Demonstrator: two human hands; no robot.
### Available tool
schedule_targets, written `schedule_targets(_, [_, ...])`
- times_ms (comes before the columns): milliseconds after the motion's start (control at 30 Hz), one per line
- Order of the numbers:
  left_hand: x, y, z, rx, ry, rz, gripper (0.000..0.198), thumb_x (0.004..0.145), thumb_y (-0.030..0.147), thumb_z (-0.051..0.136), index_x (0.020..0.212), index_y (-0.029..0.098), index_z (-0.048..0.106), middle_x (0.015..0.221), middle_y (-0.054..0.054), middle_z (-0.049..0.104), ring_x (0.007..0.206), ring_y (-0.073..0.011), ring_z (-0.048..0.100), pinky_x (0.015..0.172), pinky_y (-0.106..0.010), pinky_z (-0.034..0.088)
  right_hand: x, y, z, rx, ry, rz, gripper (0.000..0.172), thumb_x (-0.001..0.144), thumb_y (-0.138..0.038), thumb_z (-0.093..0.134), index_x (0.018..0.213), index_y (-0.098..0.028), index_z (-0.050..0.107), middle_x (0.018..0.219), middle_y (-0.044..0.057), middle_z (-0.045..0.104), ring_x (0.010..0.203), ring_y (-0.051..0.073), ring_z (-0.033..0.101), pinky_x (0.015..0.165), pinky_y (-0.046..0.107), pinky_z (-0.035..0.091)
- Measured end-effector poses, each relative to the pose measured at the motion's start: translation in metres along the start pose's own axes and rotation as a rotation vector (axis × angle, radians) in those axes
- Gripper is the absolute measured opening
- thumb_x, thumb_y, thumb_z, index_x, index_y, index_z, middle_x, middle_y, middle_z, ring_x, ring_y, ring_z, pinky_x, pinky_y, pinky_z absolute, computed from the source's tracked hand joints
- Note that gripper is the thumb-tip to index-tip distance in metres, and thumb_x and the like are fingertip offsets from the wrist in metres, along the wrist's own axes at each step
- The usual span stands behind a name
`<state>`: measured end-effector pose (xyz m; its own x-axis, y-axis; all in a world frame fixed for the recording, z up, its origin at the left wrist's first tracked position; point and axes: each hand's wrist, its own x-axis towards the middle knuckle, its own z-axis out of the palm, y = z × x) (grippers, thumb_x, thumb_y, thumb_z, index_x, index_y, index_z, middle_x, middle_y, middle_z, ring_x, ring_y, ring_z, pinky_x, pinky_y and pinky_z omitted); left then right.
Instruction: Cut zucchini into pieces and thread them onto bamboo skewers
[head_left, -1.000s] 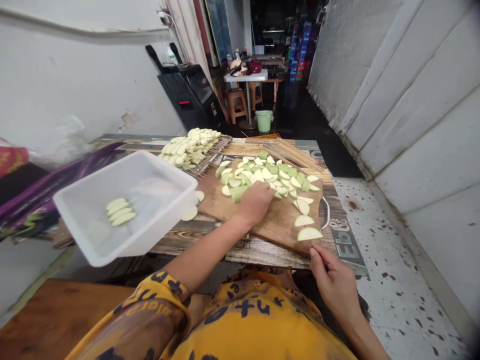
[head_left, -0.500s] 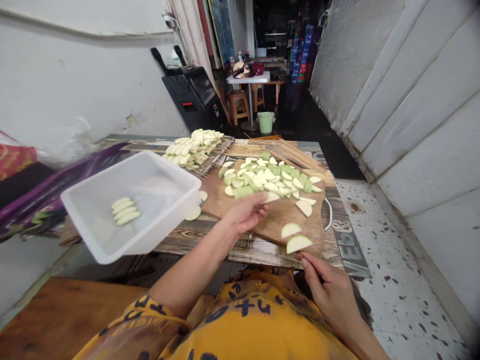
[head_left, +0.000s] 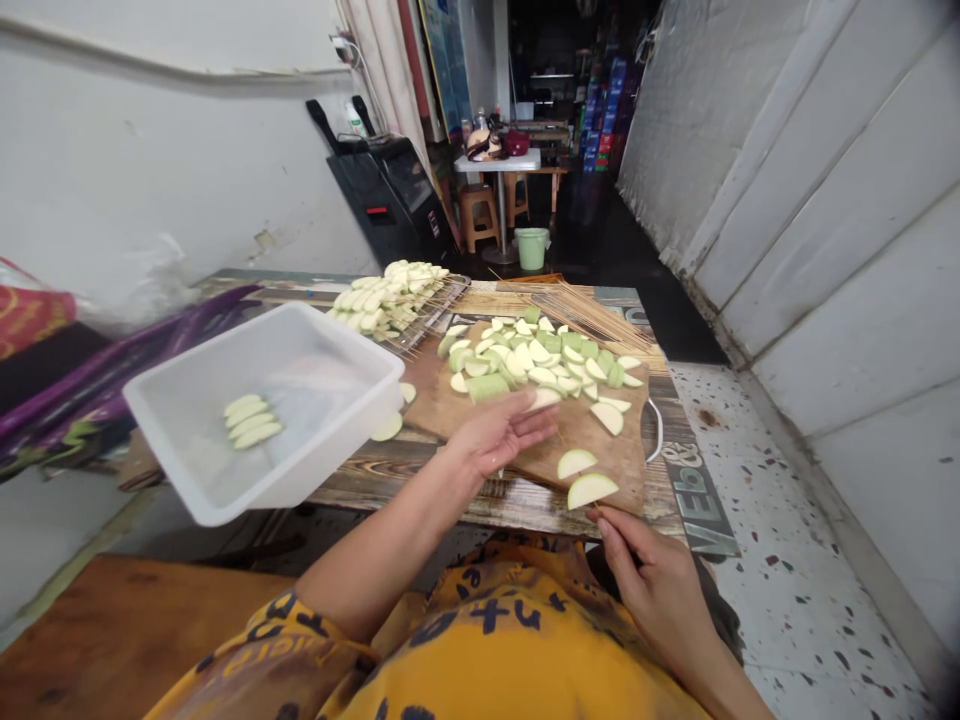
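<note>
Over the cutting board (head_left: pixel 435 400), my left hand (head_left: pixel 501 436) has its fingers stretched out and holds a pale half-round slice (head_left: pixel 543 399) between thumb and forefinger. My right hand (head_left: pixel 651 562) pinches a thin skewer that carries two half-round slices, one (head_left: pixel 592 490) close to the fingertips and one (head_left: pixel 576 463) further up. A pile of green-edged slices (head_left: pixel 540 350) covers the board's far part. Left of the board, a white plastic tub (head_left: pixel 322 450) holds several slices (head_left: pixel 252 421) in a row. Loaded skewers (head_left: pixel 394 295) lie stacked on a tray behind it.
Bare skewers (head_left: pixel 592 318) lie behind the board on the table (head_left: pixel 420 495). Purple eggplants (head_left: pixel 82 390) are at the left. Further off are a black machine (head_left: pixel 390 195), a small table (head_left: pixel 499 162) and a green bucket (head_left: pixel 532 248).
The fingers of my left hand have spread out from a curl, still with the slice. My right hand and its skewer have shifted slightly left.
</note>
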<state>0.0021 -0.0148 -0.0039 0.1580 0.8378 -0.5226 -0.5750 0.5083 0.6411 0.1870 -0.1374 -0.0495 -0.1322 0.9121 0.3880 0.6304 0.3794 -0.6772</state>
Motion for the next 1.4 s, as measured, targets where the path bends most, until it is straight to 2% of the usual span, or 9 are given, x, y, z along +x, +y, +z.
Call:
schedule_targets(233, [-0.001, -0.003, 0.001, -0.003, -0.022, 0.008, 0.007, 0.083, 0.007, 0.056, 0.079, 0.01, 0.061, 0.088, -0.012, 0.07, 0.086, -0.022, 0.068, 0.086, -0.044, 0.053, 0.003, -0.002, 0.001, 0.011, 0.005, -0.003, 0.023, 0.089, -0.025, 0.048, 0.096, -0.017, 0.068, 0.088, 0.008, 0.073, 0.073, 0.018, 0.069, 0.066, 0.024, 0.055])
schedule_targets(567, [-0.001, -0.009, 0.001, 0.018, -0.039, 0.067, 0.008, 0.083, 0.007, 0.056, 0.085, 0.008, 0.064, 0.092, -0.013, 0.07, 0.082, -0.0213, 0.069, 0.083, -0.04, 0.055, 0.002, -0.003, 0.002, 0.006, -0.01, 0.001, 0.022, 0.089, -0.023, 0.047, 0.097, -0.018, 0.067, 0.088, 0.006, 0.073, 0.075, 0.017, 0.069, 0.067, 0.024, 0.054])
schedule_targets(833, [-0.002, -0.014, 0.001, 0.021, -0.027, 0.088, 0.005, 0.08, 0.008, 0.06, 0.08, 0.008, 0.064, 0.09, -0.013, 0.07, 0.082, -0.0215, 0.069, 0.084, -0.041, 0.055, 0.004, -0.006, 0.003, -0.002, -0.025, 0.026, 0.023, 0.09, -0.025, 0.045, 0.094, -0.017, 0.067, 0.085, 0.008, 0.073, 0.07, 0.018, 0.069, 0.062, 0.024, 0.053])
schedule_targets(1000, [-0.004, -0.017, 0.002, 0.028, -0.028, 0.075, 0.008, 0.082, 0.008, 0.057, 0.082, 0.008, 0.065, 0.091, -0.013, 0.07, 0.081, -0.0211, 0.069, 0.082, -0.039, 0.055, 0.005, -0.006, 0.004, 0.01, -0.041, 0.041, 0.023, 0.09, -0.025, 0.045, 0.096, -0.017, 0.066, 0.081, 0.005, 0.072, 0.071, 0.018, 0.069, 0.064, 0.023, 0.052])
schedule_targets(1267, [-0.002, -0.021, 0.007, -0.045, -0.007, 0.036, 0.012, 0.087, 0.015, 0.053, 0.08, 0.01, 0.06, 0.084, -0.011, 0.07, 0.078, -0.0214, 0.069, 0.077, -0.039, 0.057, 0.008, -0.01, 0.005, 0.036, -0.053, 0.055, 0.023, 0.09, -0.025, 0.045, 0.093, -0.017, 0.067, 0.081, 0.005, 0.072, 0.07, 0.017, 0.068, 0.063, 0.023, 0.051])
schedule_targets(1400, [0.002, -0.022, 0.006, -0.044, 0.006, 0.104, 0.013, 0.086, 0.011, 0.052, 0.074, 0.009, 0.058, 0.077, -0.009, 0.069, 0.073, -0.02, 0.069, 0.075, -0.037, 0.057, 0.008, -0.01, 0.006, 0.034, -0.06, 0.055, 0.023, 0.09, -0.024, 0.045, 0.091, -0.017, 0.066, 0.078, 0.004, 0.071, 0.069, 0.016, 0.068, 0.062, 0.022, 0.05])
